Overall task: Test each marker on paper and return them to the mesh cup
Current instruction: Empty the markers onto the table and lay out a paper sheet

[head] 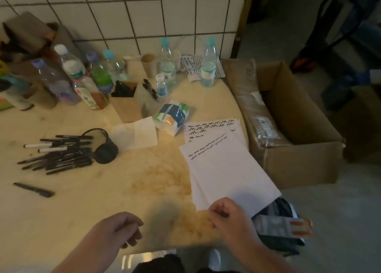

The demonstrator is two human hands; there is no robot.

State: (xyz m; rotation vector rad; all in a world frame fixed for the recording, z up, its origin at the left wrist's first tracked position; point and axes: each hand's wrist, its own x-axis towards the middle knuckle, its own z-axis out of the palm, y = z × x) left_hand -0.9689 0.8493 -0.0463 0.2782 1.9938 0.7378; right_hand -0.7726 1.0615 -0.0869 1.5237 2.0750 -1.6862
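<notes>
Several black markers (59, 154) lie in a loose pile at the table's left. Just right of them the black mesh cup (104, 146) lies tipped on its side. One marker (34, 189) lies apart, nearer the front left. White sheets of paper (224, 169) with black squiggles sit at the right of the table. My right hand (225, 215) pinches the near edge of the top sheet. My left hand (121, 229) hovers over the front of the table with fingers curled, holding nothing that I can see.
Several plastic bottles (167, 64), paper cups and a brown bag of dark items (123, 99) stand along the tiled wall. A tissue pack (173, 115) lies mid-table. An open cardboard box (288, 120) stands right of the table, with a bin below the table's edge.
</notes>
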